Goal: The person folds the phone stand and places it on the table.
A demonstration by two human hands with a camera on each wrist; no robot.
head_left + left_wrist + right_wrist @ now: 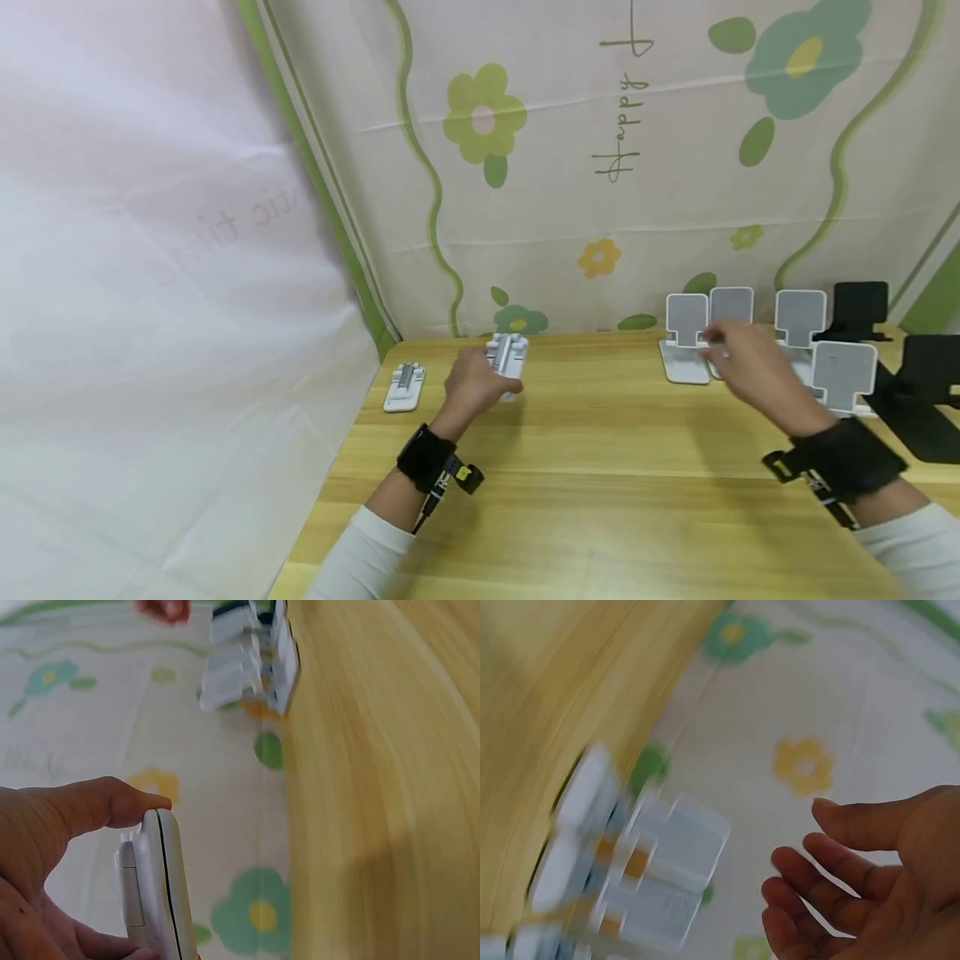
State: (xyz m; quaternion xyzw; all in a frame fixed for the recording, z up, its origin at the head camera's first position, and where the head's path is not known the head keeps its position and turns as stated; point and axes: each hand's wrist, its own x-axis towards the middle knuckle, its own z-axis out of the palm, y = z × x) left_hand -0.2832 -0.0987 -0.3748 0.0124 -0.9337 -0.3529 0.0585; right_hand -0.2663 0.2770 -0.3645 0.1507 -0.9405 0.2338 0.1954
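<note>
A folded white phone stand [511,353] is pinched between the thumb and fingers of my left hand [474,385], raised off the wooden table. The left wrist view shows that folded stand [161,885] edge-on, the thumb on its near end. My right hand [757,375] hovers by the unfolded white stands, holding nothing. Its fingers [840,892] are loosely bent and apart from the thumb. One unfolded white phone stand [686,321] stands upright just left of that hand. Another folded white stand [405,387] lies flat at the table's left.
More unfolded white stands [801,317] are grouped at the right, some partly hidden by the right hand. Black phone stands [930,367] stand beyond them at the right edge. A flower-printed curtain [540,200] hangs behind the wooden table [585,483].
</note>
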